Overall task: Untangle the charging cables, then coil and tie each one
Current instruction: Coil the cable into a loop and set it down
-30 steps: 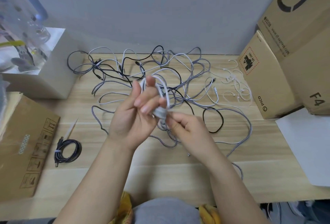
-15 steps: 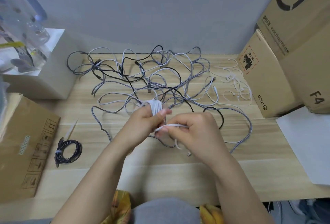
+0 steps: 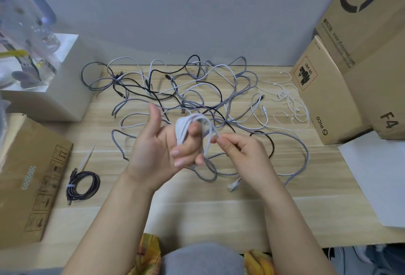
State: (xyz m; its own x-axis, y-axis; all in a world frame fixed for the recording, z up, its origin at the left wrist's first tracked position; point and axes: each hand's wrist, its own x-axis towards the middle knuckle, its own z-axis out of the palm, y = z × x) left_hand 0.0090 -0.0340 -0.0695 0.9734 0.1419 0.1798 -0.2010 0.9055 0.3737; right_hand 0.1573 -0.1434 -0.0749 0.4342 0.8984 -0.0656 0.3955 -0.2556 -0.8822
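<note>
Hands sit above the near-centre of the wooden table [image 3: 219, 209], both on one white charging cable [image 3: 184, 128]. Left hand [image 3: 157, 149] is palm-up, thumb sticking up and free, fingers curled round a bundle of white loops wound over them; bundle is raised off the table. Right hand [image 3: 243, 149] is just right of the bundle, thumb and forefinger pinching the free run of the same cable where it arcs off the top of the coil. Rest of its fingers are curled in.

Tangle of cables [image 3: 197, 90] lies on the table behind and under the hands: grey braided, black and white runs crossing each other, spreading from the white box [image 3: 65, 90] at the table's left rear across to near the pico carton [image 3: 324, 99] on the right. One grey braided loop runs under the right wrist and out toward the right edge. A white connector end [image 3: 233, 185] lies on the table just below the right hand; cannot tell which cable it belongs to.

Coiled black cable [image 3: 84, 183], tied with a light band, lies on the table's left side beside the flat brown carton [image 3: 30, 176]. Loose white cable ties [image 3: 289, 99] are scattered on the table against the pico carton. White sheet [image 3: 377, 176] covers the table's right edge.
</note>
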